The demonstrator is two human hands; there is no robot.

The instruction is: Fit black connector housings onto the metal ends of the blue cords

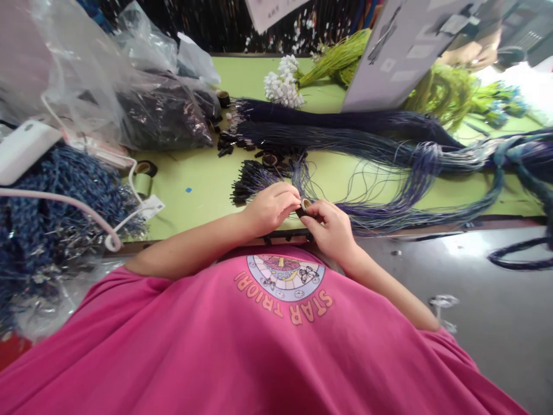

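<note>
Between my two hands, at the table's near edge, is a small roll of black tape point(306, 204) with a pale core. My right hand point(332, 229) is closed around the roll with thumb and fingers. Beside it my left hand point(274, 206) is pinched at the roll's left side; whatever lies between its fingertips is too small to make out. Just beyond my left hand lies a bunch of wires with black connector ends point(247, 181). Loose purple-blue wires point(380, 210) run off to the right from my right hand.
Thick dark wire bundles point(345, 129) cross the green table point(190, 207). Another tape roll point(144, 177) stands at left, near blue wire bundles point(64, 213) and plastic bags point(164, 109). White connectors point(284, 83) lie behind, by an upright panel point(380, 63). Another person's hand point(479, 52) shows at upper right.
</note>
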